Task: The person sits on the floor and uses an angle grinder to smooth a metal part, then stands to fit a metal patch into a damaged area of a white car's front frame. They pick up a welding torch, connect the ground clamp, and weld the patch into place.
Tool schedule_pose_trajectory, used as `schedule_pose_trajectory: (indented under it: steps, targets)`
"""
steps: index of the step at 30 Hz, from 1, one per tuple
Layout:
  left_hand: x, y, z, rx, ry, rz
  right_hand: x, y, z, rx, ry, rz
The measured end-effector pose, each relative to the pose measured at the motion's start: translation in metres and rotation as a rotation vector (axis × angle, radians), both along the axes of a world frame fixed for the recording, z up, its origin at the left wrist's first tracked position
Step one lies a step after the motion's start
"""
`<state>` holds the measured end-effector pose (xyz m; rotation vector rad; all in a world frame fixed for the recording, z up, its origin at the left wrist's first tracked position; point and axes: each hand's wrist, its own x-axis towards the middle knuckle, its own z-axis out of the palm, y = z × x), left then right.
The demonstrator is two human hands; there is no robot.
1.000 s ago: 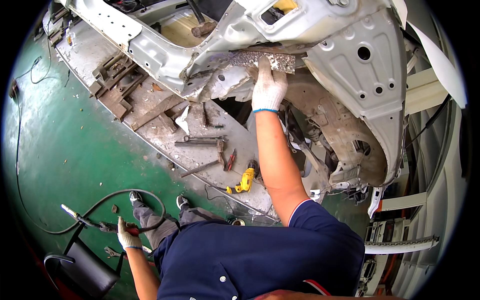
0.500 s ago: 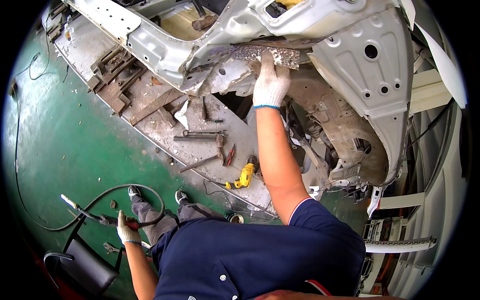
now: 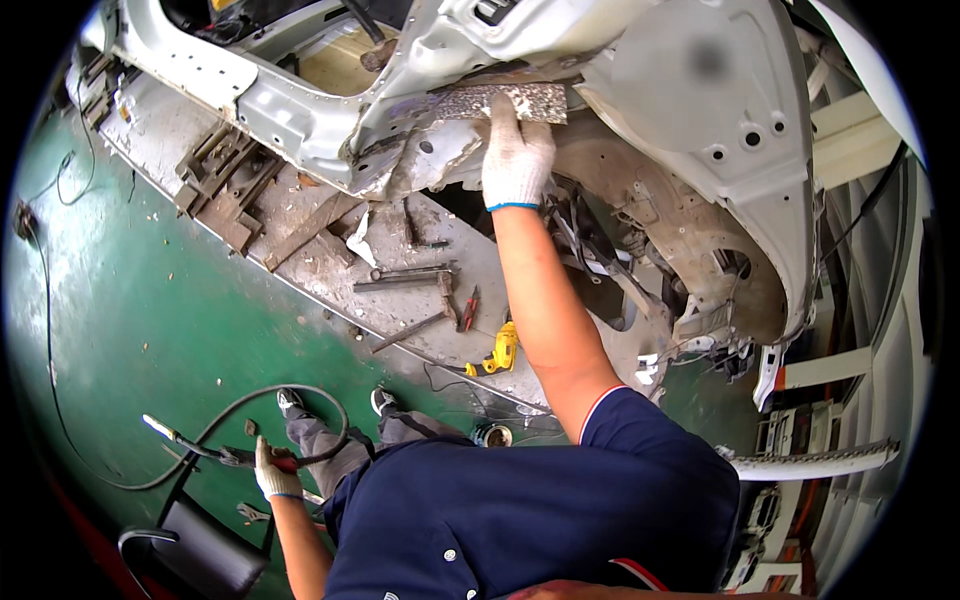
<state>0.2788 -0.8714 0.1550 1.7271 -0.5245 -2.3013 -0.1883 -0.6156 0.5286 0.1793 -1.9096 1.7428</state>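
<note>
In a white knitted glove, my right hand reaches up to the grey car body. Its fingers grip the lower edge of a speckled, scuffed metal strip, which lies against the torn sill metal. Part of that strip is hidden behind the fingers. Lower left, my gloved left hand is closed around the handle of a welding torch. The torch's pale nozzle points to the upper left, well away from the car. From its handle a dark cable loops round.
On the grey platform lie a yellow power drill, red-handled pliers, a hammer and several rusty metal pieces. Another hammer rests inside the body opening. A black chair stands lower left. Cable crosses the green floor.
The view has shifted, so the car and platform sit a little differently in the picture. Both hands keep their holds on the metal strip and the welding torch.
</note>
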Motion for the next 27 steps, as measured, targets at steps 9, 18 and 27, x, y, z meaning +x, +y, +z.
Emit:
schedule_pose_trajectory:
  steps: [9, 18, 27]
  targets:
    - [0.008, -0.004, -0.020, -0.010, 0.031, -0.017, -0.013, 0.008, -0.016, 0.051, 0.020, -0.071]
    - [0.006, -0.009, -0.019, 0.005, 0.021, -0.068, -0.023, 0.017, -0.027, 0.216, -0.066, -0.173]
    - [0.002, 0.004, -0.004, -0.018, 0.081, -0.103, -0.016, 0.013, -0.021, 0.208, -0.015, -0.183]
